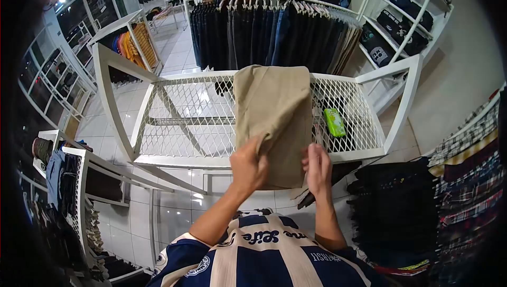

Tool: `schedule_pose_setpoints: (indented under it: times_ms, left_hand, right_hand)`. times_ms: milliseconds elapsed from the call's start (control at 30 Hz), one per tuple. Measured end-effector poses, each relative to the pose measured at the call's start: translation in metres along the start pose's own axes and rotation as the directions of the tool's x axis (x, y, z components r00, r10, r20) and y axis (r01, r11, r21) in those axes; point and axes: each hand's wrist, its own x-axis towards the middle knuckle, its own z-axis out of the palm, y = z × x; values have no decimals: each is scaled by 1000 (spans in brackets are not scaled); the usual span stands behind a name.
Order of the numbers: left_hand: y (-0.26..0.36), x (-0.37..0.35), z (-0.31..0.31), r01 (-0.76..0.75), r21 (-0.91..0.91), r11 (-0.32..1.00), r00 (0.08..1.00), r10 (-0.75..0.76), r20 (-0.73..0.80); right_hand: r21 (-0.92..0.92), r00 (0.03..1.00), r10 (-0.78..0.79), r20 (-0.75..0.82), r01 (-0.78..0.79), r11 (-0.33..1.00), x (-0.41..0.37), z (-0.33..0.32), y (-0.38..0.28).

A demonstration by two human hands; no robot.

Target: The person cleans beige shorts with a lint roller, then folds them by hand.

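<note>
Trousers (274,113), pinched by left hand (248,168) and right hand (318,168), drape rack (179,113) beside green packet (334,122).

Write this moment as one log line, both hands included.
left hand: grips beige garment | right hand: holds its edge | garment: draped over white mesh table

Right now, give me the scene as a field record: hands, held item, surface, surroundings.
setting: clothing shop
left hand: pinches a fold of the beige garment
right hand: at the garment's right edge, grip unclear
garment: folded, lying on the white mesh table, near end over its front edge
on table: green packet, right of garment
behind: rail of dark trousers
</note>
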Motion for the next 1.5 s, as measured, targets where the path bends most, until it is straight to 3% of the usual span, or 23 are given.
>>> schedule_pose_setpoints:
  times_ms: [33, 100, 133, 200, 267, 333, 400, 467, 500, 567, 733, 833, 900, 1000, 1033, 1067, 1133, 1167, 1200, 1267, 1400, 1467, 1500]
  left_hand:
    - [4, 9, -4, 55, -155, 986, 990, -74, -118]
    - [-13, 20, -17, 210, -333, 919, 950, -273, -155]
    - [-18, 25, -27, 345, -434, 832, 895, -432, -115]
    - [-31, 35, -36, 156, -657, 737, 855, -434, -284]
    - [-35, 35, -49, 146, -740, 657, 709, -591, -385]
    - [-55, 20, -60, 86, -796, 599, 653, -637, -409]
    - [-89, -8, -63, 71, -763, 642, 609, -634, -477]
    - [-104, -35, -57, 213, -766, 606, 315, -785, -533]
    - [-101, -47, -63, 214, -768, 604, 309, -787, -534]
    - [-91, -68, -80, 312, -777, 547, 447, -806, -388]
    - [-90, -93, -95, 369, -787, 494, 505, -818, -276]
    - [-76, -102, -103, 437, -722, 537, 537, -799, -270]
    - [-68, -108, -108, 426, -559, 711, 717, -642, -271]
    - [-88, -108, -107, 516, -645, 564, 613, -769, -182]
    - [-82, -103, -106, 420, -591, 689, 693, -663, -282]
    - [-77, -94, -109, 417, -589, 692, 699, -659, -279]
    - [-67, -79, -113, 300, -597, 744, 722, -586, -367]
    - [-71, -72, -121, 443, -553, 706, 710, -653, -264]
    - [-72, -64, -121, 448, -555, 701, 704, -659, -264]
    - [-78, -39, -120, 616, -616, 492, 538, -833, -127]
    - [-87, -17, -106, 573, -627, 528, 530, -822, -207]
    - [-84, -19, -109, 450, -662, 600, 676, -713, -186]
    - [-82, -31, -103, 361, -597, 716, 673, -643, -364]
  right_hand:
    - [-1, 1000, -3, 9, 3, 1000, -6, -1, 8]
    - [-617, 977, -209, -37, 142, 774, -18, 0, 23]
    - [-614, 980, -200, -27, 141, 776, -24, 2, 30]
    - [-576, 986, -157, -52, 98, 812, -33, 9, 44]
    - [-501, 969, -244, -48, 188, 845, -36, 17, 54]
    - [2, 999, 32, -12, -32, 999, -40, 22, 50]
    - [11, 998, -49, -31, 49, 999, -39, 28, 48]
    - [-2, 994, -81, -72, 81, 997, -37, 31, 54]
    - [-6, 994, -81, -67, 81, 997, -37, 31, 51]
    - [-57, 986, -112, -122, 105, 993, -35, 30, 44]
    - [6, 987, -48, -156, 49, 999, -25, 11, 50]
    - [25, 956, -55, -290, 65, 998, -16, 1, 52]
    - [-43, 956, -38, -291, 27, 999, -13, -6, 63]
    - [-284, 966, -136, -222, 70, 956, -13, -12, 67]
    - [-160, 966, -114, -231, 78, 984, -14, -12, 68]
    - [-33, 965, -89, -245, 83, 996, -14, -11, 69]
    - [-27, 949, -137, -285, 135, 991, -18, 5, 59]
    - [-24, 931, -190, -313, 192, 981, -18, 9, 54]
    - [-268, 974, -126, -187, 73, 961, -15, 2, 54]
    - [-54, 991, -23, -132, 16, 998, -4, 6, 55]
    - [-125, 954, -221, -201, 199, 972, 18, 17, 38]
    - [7, 947, -207, -247, 216, 976, 25, 12, 29]
    - [-35, 909, -300, -289, 303, 952, 20, 9, 20]
